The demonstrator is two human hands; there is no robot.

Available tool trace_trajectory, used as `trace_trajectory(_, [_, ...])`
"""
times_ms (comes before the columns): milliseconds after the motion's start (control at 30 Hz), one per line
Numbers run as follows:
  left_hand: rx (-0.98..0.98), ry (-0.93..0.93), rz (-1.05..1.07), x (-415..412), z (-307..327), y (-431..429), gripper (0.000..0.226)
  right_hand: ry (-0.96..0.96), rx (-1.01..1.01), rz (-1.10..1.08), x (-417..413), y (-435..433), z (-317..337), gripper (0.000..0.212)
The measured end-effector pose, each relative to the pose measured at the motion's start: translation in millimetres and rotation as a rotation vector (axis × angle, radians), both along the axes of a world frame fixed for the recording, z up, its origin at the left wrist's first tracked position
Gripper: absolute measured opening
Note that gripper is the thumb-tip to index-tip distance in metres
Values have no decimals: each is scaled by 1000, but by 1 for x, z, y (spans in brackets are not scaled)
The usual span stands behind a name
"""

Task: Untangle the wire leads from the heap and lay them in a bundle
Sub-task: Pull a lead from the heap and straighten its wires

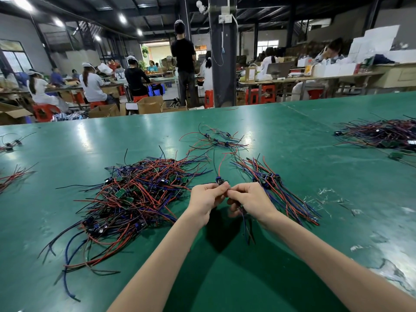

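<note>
A tangled heap of red, black and blue wire leads (135,194) with small green boards lies on the green table, left of my hands. My left hand (206,199) and my right hand (248,200) meet above the table and both pinch one wire lead (219,180). Its small dark blue part sticks up between my fingertips. Red and black wires rise from it, and others hang down below my right hand. A laid-out bundle of leads (279,188) lies just right of my right hand.
A small loose group of leads (216,139) lies farther back. A big pile (382,134) sits at far right, with smaller bunches (11,176) at the left edge. Scraps of clear tape (331,199) lie on the right. People sit at benches beyond the table's far edge.
</note>
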State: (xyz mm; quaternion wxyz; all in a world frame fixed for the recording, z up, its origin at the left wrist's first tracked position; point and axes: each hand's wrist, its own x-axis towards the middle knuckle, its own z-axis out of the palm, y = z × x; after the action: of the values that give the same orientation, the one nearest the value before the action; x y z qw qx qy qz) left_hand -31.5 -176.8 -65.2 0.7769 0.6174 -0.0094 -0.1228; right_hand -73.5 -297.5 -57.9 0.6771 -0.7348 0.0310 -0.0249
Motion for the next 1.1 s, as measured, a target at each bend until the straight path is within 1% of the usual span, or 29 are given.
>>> trace_trajectory(133, [-43,-66,1,-5,-1,-3,12,112,112,53,-1,0,5,23])
trace_trajectory(200, [-44,-87,-4,-7,-2,-4,15,149,152,70,-2,-1,7,22])
trace_trajectory(333, [-10,-125,48,-5,1,-2,17,183,175,104,-5,-1,9,18])
trace_trajectory(433, [-4,-130,152,4,7,8,17,190,134,165,-10,6,9,18])
trace_trajectory(567, [-45,-126,250,11,12,22,20,135,52,247,-18,21,8,20])
trace_trajectory(700, [-33,-120,304,18,13,32,19,77,-122,352,-28,27,7,26])
trace_trajectory(800, [-41,-120,333,22,14,40,19,46,-196,432,-33,32,8,28])
trace_trajectory(967, [-40,-138,335,23,15,40,20,-5,-186,471,-33,31,9,29])
trace_trajectory(1100, [-54,-120,325,21,16,39,19,84,-147,515,-30,23,9,23])
